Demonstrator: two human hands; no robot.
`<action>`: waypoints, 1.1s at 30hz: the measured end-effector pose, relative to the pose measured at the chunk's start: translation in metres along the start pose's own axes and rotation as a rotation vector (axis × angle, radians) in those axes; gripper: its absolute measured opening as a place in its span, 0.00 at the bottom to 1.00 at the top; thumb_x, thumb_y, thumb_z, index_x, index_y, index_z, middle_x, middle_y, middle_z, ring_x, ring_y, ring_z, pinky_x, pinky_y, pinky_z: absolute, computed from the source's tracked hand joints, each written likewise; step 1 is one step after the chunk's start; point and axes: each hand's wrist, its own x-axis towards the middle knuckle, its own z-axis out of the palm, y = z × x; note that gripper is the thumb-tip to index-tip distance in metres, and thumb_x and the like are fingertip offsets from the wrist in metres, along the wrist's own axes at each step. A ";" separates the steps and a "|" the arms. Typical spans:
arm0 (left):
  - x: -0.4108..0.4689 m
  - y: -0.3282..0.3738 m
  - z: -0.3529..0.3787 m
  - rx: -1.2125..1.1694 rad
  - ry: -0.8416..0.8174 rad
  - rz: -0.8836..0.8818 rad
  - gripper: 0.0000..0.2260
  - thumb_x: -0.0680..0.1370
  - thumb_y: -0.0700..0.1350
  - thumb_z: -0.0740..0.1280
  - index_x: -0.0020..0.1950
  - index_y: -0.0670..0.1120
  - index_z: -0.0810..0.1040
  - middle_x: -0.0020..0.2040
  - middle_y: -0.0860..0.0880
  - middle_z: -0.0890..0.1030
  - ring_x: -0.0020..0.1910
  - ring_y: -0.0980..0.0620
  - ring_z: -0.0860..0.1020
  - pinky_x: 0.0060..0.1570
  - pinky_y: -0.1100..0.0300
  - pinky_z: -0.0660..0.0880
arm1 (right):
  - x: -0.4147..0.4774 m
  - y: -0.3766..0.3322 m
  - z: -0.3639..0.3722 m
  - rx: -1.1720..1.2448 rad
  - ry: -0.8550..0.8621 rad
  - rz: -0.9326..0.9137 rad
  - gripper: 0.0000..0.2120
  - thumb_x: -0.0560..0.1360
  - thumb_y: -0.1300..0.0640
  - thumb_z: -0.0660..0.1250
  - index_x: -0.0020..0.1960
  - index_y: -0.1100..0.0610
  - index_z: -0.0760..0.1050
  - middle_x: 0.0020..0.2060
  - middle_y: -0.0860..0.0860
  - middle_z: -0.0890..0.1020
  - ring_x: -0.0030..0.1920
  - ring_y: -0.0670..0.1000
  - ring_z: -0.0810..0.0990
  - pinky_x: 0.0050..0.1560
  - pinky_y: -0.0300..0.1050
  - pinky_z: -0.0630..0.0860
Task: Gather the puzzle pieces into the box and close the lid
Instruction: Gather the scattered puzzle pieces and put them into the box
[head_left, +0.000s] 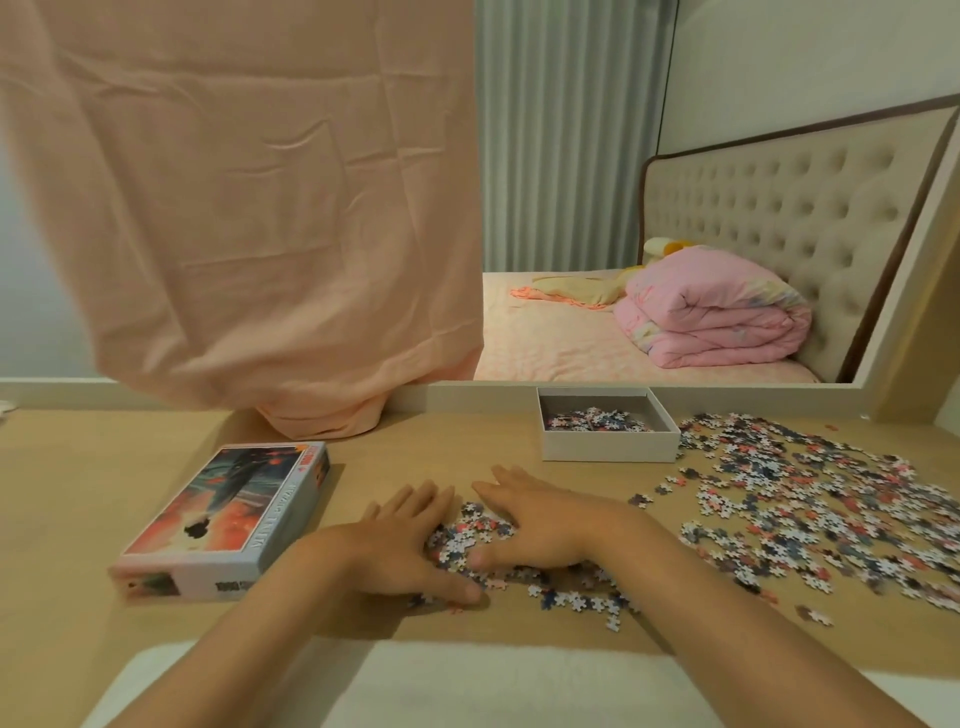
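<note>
A small heap of puzzle pieces (470, 535) lies on the wooden desk between my two hands. My left hand (400, 545) presses against the heap's left side with straight fingers. From the right, my right hand (540, 525) cups the same heap, fingers flat. A wide scatter of loose puzzle pieces (810, 499) covers the desk's right part. The open white box (608, 447) stands behind the hands and holds several pieces. Its printed lid (228, 514) lies face up at the left.
A pink cloth (249, 208) hangs over the mirror down to the desk's back edge. The mirror (675, 208) behind the box reflects a bed. A white cushioned edge (467, 680) runs along the desk's near side.
</note>
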 end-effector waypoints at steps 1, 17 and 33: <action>-0.004 0.000 0.005 0.010 0.017 0.032 0.56 0.64 0.78 0.62 0.77 0.58 0.31 0.77 0.56 0.30 0.76 0.53 0.31 0.76 0.46 0.37 | 0.002 -0.001 0.004 -0.013 -0.004 0.013 0.45 0.73 0.29 0.61 0.81 0.44 0.44 0.80 0.48 0.40 0.80 0.51 0.39 0.78 0.57 0.46; 0.044 0.052 0.016 -0.194 0.398 0.237 0.35 0.79 0.63 0.60 0.80 0.48 0.55 0.80 0.50 0.56 0.78 0.52 0.54 0.75 0.60 0.49 | -0.059 0.036 0.003 0.000 0.008 0.070 0.53 0.66 0.26 0.68 0.79 0.38 0.41 0.80 0.44 0.41 0.80 0.48 0.41 0.78 0.54 0.48; 0.045 0.037 -0.016 -0.204 0.289 0.138 0.37 0.76 0.57 0.69 0.80 0.53 0.54 0.79 0.54 0.57 0.77 0.50 0.53 0.74 0.53 0.55 | -0.040 0.055 -0.003 0.016 0.157 0.085 0.54 0.63 0.24 0.69 0.80 0.42 0.48 0.80 0.44 0.49 0.79 0.51 0.48 0.77 0.58 0.54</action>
